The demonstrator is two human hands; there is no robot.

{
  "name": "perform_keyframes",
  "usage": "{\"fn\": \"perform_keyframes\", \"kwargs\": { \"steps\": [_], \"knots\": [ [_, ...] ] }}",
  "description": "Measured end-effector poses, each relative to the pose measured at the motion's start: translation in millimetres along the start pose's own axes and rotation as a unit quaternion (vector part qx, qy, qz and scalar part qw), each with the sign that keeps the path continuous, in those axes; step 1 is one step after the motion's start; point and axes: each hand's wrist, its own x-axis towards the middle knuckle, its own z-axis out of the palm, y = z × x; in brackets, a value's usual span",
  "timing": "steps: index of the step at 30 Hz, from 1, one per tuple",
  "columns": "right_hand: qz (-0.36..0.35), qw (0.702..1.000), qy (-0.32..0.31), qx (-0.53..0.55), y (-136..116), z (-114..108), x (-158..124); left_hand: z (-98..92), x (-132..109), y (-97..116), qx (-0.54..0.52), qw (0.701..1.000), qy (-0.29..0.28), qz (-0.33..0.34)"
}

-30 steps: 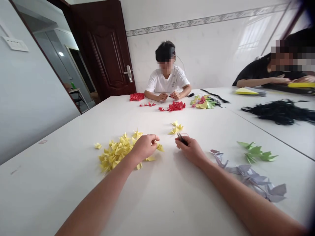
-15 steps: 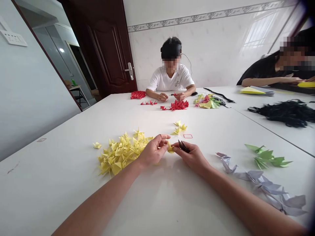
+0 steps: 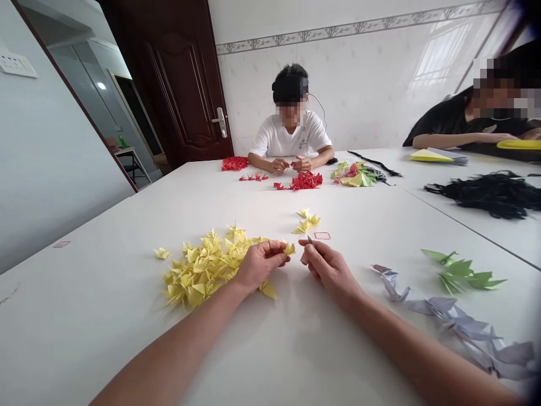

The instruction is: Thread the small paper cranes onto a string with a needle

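My left hand (image 3: 261,264) pinches a small folded yellow paper crane (image 3: 289,248) between thumb and fingers, beside a heap of yellow paper cranes (image 3: 203,268). One more yellow crane (image 3: 267,290) lies just below that wrist. My right hand (image 3: 328,265) is closed around a dark pointed metal tool (image 3: 310,241). Only its tip shows above the thumb, and I cannot tell its exact kind. A small gap separates the right fingers from the held crane. Past the hands lies a small group of yellow cranes (image 3: 307,220).
To my right are green paper cranes (image 3: 462,273) and a row of pale lilac cranes (image 3: 460,324). A black bundle of cords (image 3: 490,194) lies beyond them. Across the white table (image 3: 127,321), a person (image 3: 291,132) handles red cranes (image 3: 305,180); another person (image 3: 448,124) works at the right.
My right hand has let go of the yellow crane and drawn slightly away; the left keeps it. The dark tool has turned, showing less of its blades.
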Motion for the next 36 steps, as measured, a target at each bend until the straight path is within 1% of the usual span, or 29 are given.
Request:
{"fn": "perform_keyframes", "kwargs": {
  "steps": [6, 10, 16, 19, 23, 29, 36],
  "knots": [
    [-0.018, 0.997, -0.029, -0.063, 2.3, 2.8, -1.7, -5.1, 3.1, -2.7, 0.041, 0.998, 0.022, 0.032],
    [-0.038, 0.992, -0.059, -0.108, 1.5, 4.3, -3.1, -6.0, 4.0, -4.8, 0.053, 0.997, 0.016, 0.060],
    [-0.063, 0.985, -0.058, -0.149, -2.2, 2.6, -4.0, -6.7, 4.0, -5.4, 0.058, 0.992, 0.044, 0.106],
    [-0.088, 0.968, -0.069, -0.225, -2.7, 1.7, -2.9, -6.0, 4.2, -6.5, 0.061, 0.991, 0.050, 0.107],
    [-0.110, 0.945, -0.069, -0.299, -1.2, 1.7, -1.6, -4.9, 4.0, -9.1, 0.070, 0.991, 0.039, 0.107],
    [-0.129, 0.934, -0.061, -0.326, 1.4, 1.0, -2.0, -5.4, 2.0, -12.5, 0.092, 0.990, 0.011, 0.104],
    [-0.136, 0.925, -0.060, -0.349, 3.9, 0.9, -1.1, -4.2, 0.4, -11.5, 0.098, 0.991, 0.009, 0.094]
  ]
}}
